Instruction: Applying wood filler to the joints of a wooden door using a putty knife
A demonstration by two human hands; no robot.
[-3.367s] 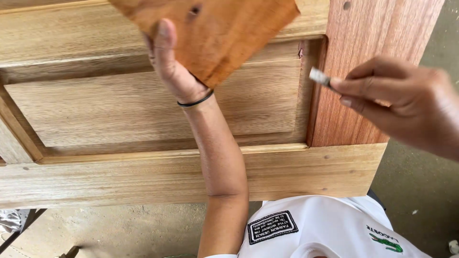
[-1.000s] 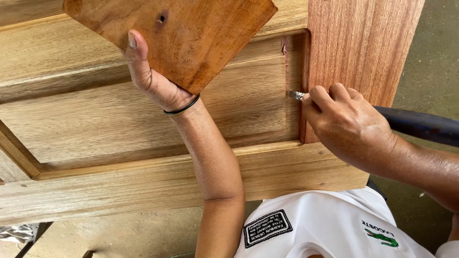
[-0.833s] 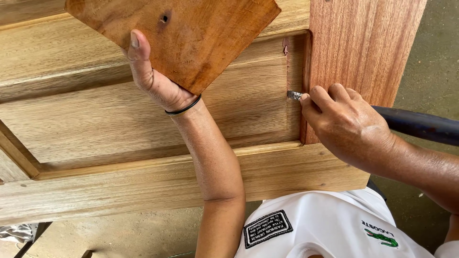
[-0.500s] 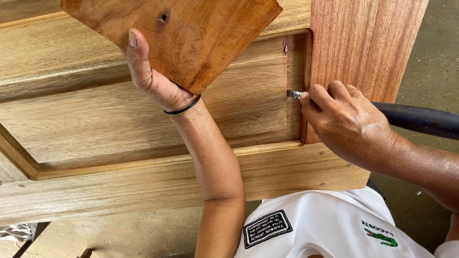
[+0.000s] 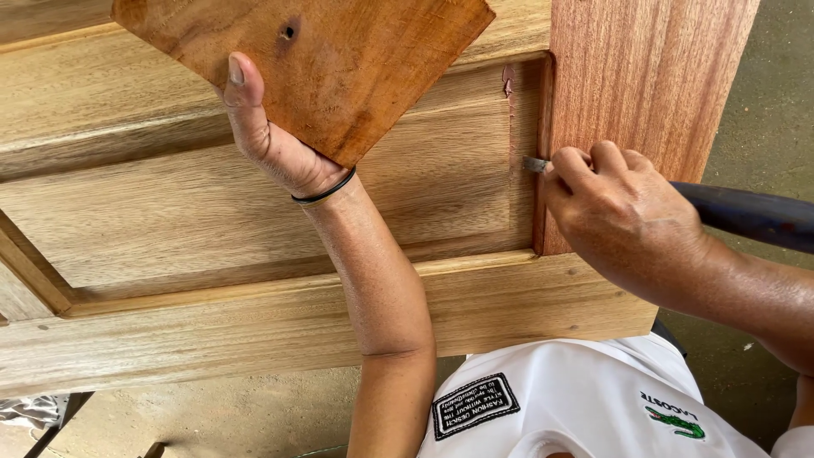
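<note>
My left hand (image 5: 271,140) grips a reddish-brown wooden board (image 5: 331,59) with a small hole, held tilted above the door panel. My right hand (image 5: 623,216) holds a chisel (image 5: 536,164); its metal tip rests against the groove where the recessed panel meets the reddish right stile (image 5: 644,85). The chisel's dark blue handle (image 5: 746,216) runs out to the right past my wrist. A black band sits on my left wrist.
A light wooden panelled door (image 5: 254,229) lies flat, its lower rail (image 5: 254,322) nearest to me. Concrete floor (image 5: 763,127) shows at the right and below. My white shirt (image 5: 585,407) fills the bottom edge.
My right hand came in from the right and set the chisel tip into the panel groove. Over the last second both hands have barely moved.
</note>
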